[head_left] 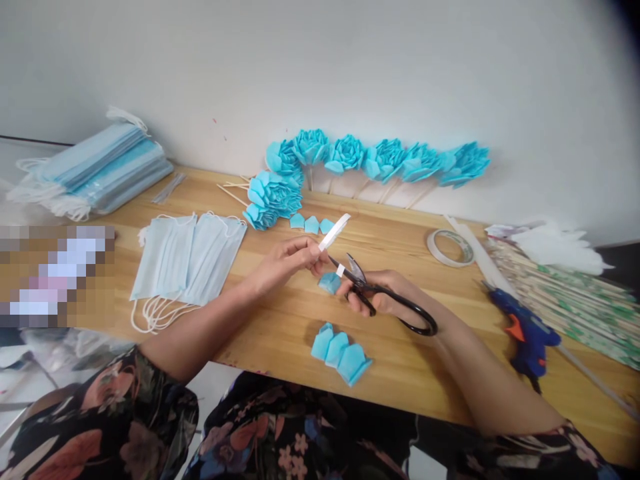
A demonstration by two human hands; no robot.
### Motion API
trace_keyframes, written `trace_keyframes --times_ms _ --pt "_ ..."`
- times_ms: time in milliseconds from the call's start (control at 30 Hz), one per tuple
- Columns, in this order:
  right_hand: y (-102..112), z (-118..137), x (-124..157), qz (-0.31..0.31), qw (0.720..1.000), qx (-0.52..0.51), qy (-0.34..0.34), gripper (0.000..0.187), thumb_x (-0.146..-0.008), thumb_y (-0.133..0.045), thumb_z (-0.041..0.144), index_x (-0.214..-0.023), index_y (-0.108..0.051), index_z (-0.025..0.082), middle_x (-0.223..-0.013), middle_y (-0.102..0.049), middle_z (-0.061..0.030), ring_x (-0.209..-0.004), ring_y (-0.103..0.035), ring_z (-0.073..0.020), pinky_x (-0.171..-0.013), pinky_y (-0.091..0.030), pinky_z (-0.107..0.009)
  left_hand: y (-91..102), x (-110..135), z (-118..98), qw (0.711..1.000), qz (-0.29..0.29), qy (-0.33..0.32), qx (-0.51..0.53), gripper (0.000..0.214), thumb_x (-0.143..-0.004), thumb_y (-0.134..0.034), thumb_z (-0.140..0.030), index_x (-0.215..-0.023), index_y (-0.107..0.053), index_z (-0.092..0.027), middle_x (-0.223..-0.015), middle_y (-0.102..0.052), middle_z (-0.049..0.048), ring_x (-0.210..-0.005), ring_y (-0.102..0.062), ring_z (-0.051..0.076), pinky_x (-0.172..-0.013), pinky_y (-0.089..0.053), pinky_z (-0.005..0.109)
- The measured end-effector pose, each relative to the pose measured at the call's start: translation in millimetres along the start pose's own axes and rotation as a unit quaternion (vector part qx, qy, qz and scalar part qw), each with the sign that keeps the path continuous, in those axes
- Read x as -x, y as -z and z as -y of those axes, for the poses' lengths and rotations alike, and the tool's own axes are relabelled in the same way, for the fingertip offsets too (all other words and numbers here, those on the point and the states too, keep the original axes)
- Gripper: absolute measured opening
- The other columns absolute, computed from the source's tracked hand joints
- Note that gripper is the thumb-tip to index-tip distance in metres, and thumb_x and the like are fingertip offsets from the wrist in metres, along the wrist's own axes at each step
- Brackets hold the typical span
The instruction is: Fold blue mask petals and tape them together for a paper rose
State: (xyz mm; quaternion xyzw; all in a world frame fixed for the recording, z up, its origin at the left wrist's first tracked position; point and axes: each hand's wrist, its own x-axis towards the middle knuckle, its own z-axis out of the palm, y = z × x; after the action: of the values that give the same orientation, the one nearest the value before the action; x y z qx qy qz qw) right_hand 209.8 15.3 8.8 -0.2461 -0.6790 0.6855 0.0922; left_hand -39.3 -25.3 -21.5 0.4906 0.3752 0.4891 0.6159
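White strip [334, 232] pinched by left hand [287, 261]; right hand [395, 288] grips scissors [356, 271].

Bare tabletop [280, 323] between masks [187, 257] and petals [343, 353]

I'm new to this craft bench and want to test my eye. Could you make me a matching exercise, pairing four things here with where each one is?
Things:
1. scissors
2. white strip
3. glue gun
4. blue flowers

Places:
A. leaning against the wall
B. pinched in the left hand
C. held in the right hand
D. lying on the table, off to the right

Pairs: 1-C, 2-B, 3-D, 4-A
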Motion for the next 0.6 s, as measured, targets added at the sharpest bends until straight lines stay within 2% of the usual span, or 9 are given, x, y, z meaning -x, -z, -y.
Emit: trace_keyframes --times_ms 200,333,600 --pt "-3 6 3 0.003 1.000 -0.011 -0.025 0.072 -0.080 -0.067 0.074 -0.113 -0.067 0.010 -0.079 -0.062 -0.0034 -0.067 -0.055 -0.0114 -0.062 -0.045 -0.026 -4.3 3 -7 0.999 0.013 0.016 -0.045 0.044 -0.088 -0.068 -0.056 -0.085 -0.068 -0.012 -0.086 -0.072 0.0077 -0.081 -0.067 0.018 -0.083 -0.052 0.033" --pt "-8 12 4 -0.010 1.000 -0.007 -0.024 0.072 -0.080 -0.067 0.074 -0.111 -0.067 0.010 -0.076 -0.061 -0.0017 -0.059 -0.052 -0.0080 -0.056 -0.040 -0.023 -5.6 3 -10 0.998 0.019 0.014 -0.065 0.045 -0.086 -0.070 -0.057 -0.085 -0.067 -0.012 -0.085 -0.071 0.0076 -0.080 -0.066 0.017 -0.081 -0.052 0.033" --pt "-5 -2 2 0.010 1.000 -0.016 0.022 0.066 -0.087 -0.062 0.068 -0.113 -0.068 0.008 -0.072 -0.063 -0.0017 -0.050 -0.052 -0.0072 -0.049 -0.040 -0.022 -7.2 4 -12 0.997 0.023 0.006 -0.074 0.046 -0.080 -0.076 -0.058 -0.084 -0.067 -0.013 -0.084 -0.069 0.0061 -0.082 -0.062 0.017 -0.080 -0.049 0.030"
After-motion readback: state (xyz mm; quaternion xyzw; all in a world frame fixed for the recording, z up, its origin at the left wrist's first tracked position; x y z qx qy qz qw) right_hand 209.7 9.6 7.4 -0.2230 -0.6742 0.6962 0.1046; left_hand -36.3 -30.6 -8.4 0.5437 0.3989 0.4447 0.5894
